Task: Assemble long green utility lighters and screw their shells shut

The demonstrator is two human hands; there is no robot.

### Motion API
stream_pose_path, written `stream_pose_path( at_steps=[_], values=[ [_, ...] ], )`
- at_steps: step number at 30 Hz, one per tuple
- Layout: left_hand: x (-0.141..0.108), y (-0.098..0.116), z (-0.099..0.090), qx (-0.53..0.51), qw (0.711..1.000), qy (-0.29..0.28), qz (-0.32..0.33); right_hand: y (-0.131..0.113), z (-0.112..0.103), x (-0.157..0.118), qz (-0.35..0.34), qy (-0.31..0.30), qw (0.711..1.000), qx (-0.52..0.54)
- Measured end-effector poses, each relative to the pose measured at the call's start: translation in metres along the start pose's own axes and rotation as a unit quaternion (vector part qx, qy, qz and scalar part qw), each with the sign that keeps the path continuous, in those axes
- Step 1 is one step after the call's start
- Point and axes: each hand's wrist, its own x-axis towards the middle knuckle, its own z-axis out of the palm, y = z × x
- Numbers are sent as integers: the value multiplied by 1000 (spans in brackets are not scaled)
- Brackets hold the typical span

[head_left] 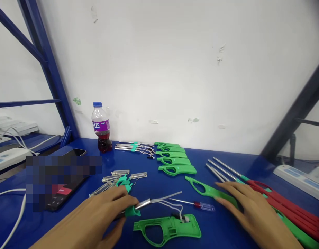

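My left hand (pixel 105 211) is closed around a metal lighter tube (pixel 143 204) with a teal collar (pixel 133 211). White wires (pixel 168 201) run from the tube's end to a small black part (pixel 184 218). That part rests on an open green lighter casing half (pixel 172 232), inner side up, in front of me. On the right, my right hand (pixel 249 204) grips another green lighter casing half (pixel 210 191) between thumb and fingers; its wide end is partly hidden. Between the hands lies a screwdriver (pixel 203 206) with a clear and red handle.
Several green casing halves (pixel 177 169) and wired metal tubes (pixel 135 148) lie at the back. Clear fuel tanks (pixel 138 175) and teal parts (pixel 124 180) sit beyond my left hand. Red lighters (pixel 286 204) lie right. A bottle (pixel 101 128) and a phone (pixel 63 192) stand and lie left.
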Motion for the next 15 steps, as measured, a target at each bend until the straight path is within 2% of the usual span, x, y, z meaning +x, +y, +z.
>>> stream_pose_path(
  at_steps=[3,6,8,11,15],
  values=[
    [-5,-5,3,16,1000,1,12,-40,-6,-4,-36,16,999,32],
    [-9,-6,2,18,1000,6,7,-84,-4,-4,-120,-68,987,81],
    [-10,-5,2,9,1000,-7,3,-104,2,-2,-139,-124,979,88],
    [-10,-3,1,-17,999,-36,11,-106,14,-5,-140,-159,973,95],
    [-4,5,0,-57,995,-77,7,-72,18,-21,-126,-111,980,103]
  ],
)
